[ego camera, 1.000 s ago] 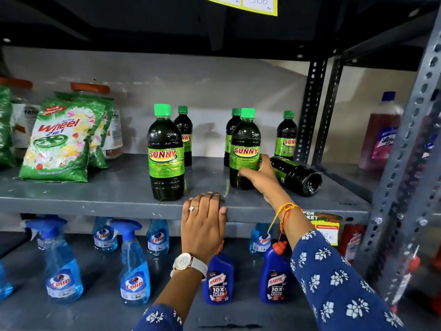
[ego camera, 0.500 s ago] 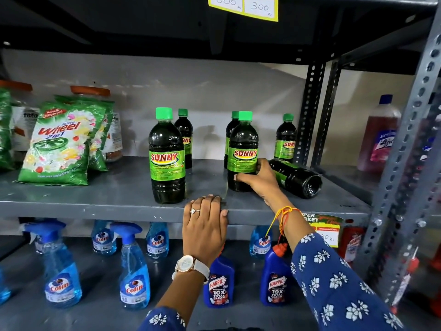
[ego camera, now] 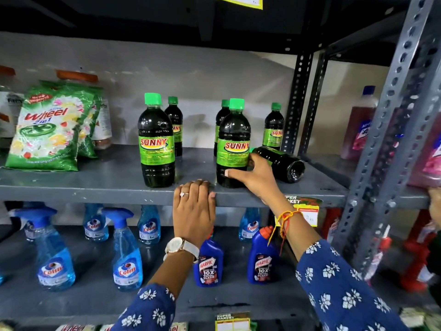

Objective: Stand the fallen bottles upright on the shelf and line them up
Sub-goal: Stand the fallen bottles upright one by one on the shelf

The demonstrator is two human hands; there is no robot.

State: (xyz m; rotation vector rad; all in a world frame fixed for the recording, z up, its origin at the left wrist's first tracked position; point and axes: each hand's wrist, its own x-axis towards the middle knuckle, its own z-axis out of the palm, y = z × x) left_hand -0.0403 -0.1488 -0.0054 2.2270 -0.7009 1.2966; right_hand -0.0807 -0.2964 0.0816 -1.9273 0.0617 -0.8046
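Note:
Dark bottles with green caps and green "SUNNY" labels stand on the grey middle shelf point(ego camera: 95, 182). My right hand point(ego camera: 255, 177) is wrapped around the lower part of the front right upright bottle point(ego camera: 233, 139), thumb across its front. Just behind and right of that hand a fallen bottle point(ego camera: 284, 166) lies on its side, base toward me. Another upright bottle point(ego camera: 156, 149) stands front left. Three more stand at the back point(ego camera: 175, 125), point(ego camera: 223, 115), point(ego camera: 274, 130). My left hand point(ego camera: 193, 211) lies flat on the shelf's front edge, holding nothing.
Green detergent bags point(ego camera: 45, 130) lean at the shelf's left. A perforated metal upright point(ego camera: 391, 144) rises close on the right, with pink bottles point(ego camera: 358, 125) beyond it. Blue spray bottles point(ego camera: 126, 254) and blue Harpic bottles point(ego camera: 210, 263) fill the shelf below.
My right hand has closed further around the front right bottle, the thumb coming across its front. My left hand stays on the shelf edge. The fallen bottle has not moved.

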